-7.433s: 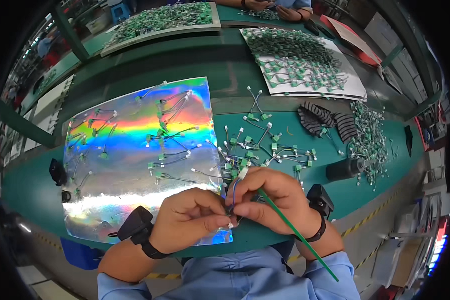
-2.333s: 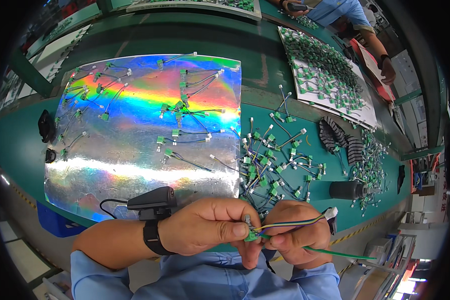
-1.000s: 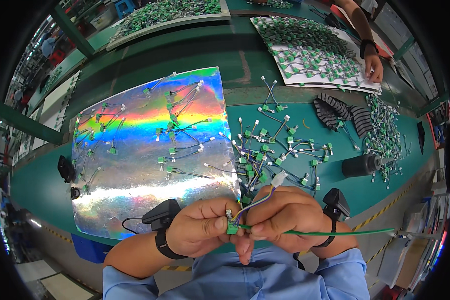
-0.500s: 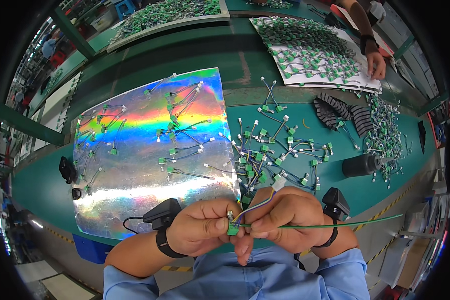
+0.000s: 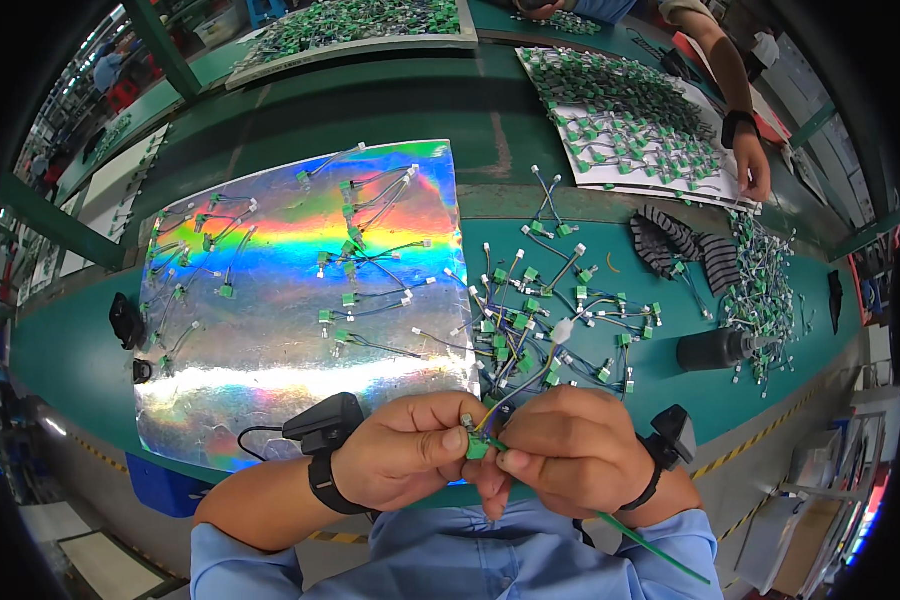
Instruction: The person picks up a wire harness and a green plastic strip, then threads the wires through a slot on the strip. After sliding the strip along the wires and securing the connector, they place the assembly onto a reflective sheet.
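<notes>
My left hand [image 5: 405, 450] pinches a small green connector [image 5: 478, 449] between thumb and fingers, at the table's near edge. Thin yellow and dark wires [image 5: 505, 395] rise from this connector to a white plug [image 5: 562, 330]. Close on the right, my right hand [image 5: 575, 445] grips a thin green stick [image 5: 660, 554]. The stick's tip meets the connector, and its long end slants out below my wrist. Fingers partly cover the contact point. Black strapped devices sit on both wrists.
A shiny rainbow-silver sheet [image 5: 300, 300] with several wired connectors lies left. Loose wired connectors [image 5: 515, 345] pile up ahead, a black bottle [image 5: 710, 350] and striped cloth [image 5: 670, 243] to the right. A co-worker's hand [image 5: 753, 175] touches a loaded white board [image 5: 585, 170] at the far right.
The green stick has swung from lying nearly level toward the right to slanting steeply down. The connector has tilted in my left fingers, and its white plug has shifted farther from me.
</notes>
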The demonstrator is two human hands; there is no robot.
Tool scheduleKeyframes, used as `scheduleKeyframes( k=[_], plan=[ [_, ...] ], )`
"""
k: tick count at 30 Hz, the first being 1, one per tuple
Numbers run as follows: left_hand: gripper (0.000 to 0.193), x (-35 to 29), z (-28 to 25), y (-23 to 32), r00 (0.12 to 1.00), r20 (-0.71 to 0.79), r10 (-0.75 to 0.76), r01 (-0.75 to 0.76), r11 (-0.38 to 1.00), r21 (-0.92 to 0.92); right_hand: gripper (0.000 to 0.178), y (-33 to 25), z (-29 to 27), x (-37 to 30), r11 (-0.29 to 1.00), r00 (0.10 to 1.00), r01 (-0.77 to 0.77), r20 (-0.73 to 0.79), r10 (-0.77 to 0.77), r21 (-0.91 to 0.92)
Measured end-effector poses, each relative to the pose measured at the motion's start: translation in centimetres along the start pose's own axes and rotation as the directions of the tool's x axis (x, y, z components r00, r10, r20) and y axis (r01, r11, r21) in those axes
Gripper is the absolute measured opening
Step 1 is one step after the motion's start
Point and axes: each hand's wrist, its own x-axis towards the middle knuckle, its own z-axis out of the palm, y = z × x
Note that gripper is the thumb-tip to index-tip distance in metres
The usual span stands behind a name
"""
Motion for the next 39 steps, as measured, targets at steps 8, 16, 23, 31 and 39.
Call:
scheduleKeyframes(
  k=[8, 16, 23, 31, 39],
  plan=[
    [0.027, 0.0, -0.1, 0.0, 0.998, 0.048, 0.039, -0.041, 0.999, 0.032, 0.029, 0.2, 0.0, 0.1, 0.981, 0.997, -0.059, -0.032, 0.066, 0.183],
    [0.027, 0.0, -0.2, -0.2, 0.997, 0.060, 0.042, -0.044, 0.998, 0.037, 0.025, 0.4, -0.1, 0.2, 0.950, 0.991, -0.116, -0.027, 0.129, 0.290],
    [0.025, -0.2, -0.3, 0.0, 0.999, -0.020, 0.041, -0.039, 0.996, 0.078, 0.024, 0.3, -0.1, 0.4, 0.981, 0.994, -0.107, -0.012, 0.111, 0.164],
    [0.025, 0.0, -0.1, 0.2, 0.997, -0.031, 0.073, -0.069, 0.989, 0.131, 0.022, 0.5, 0.0, 0.1, 0.987, 0.996, -0.078, -0.042, 0.085, 0.140],
    [0.014, 0.3, 0.7, 0.5, 0.924, -0.132, 0.358, -0.236, 0.809, 0.539, 0.018, 0.3, -0.3, -1.2, 0.804, 0.874, -0.299, -0.190, 0.447, 0.514]
  ],
)
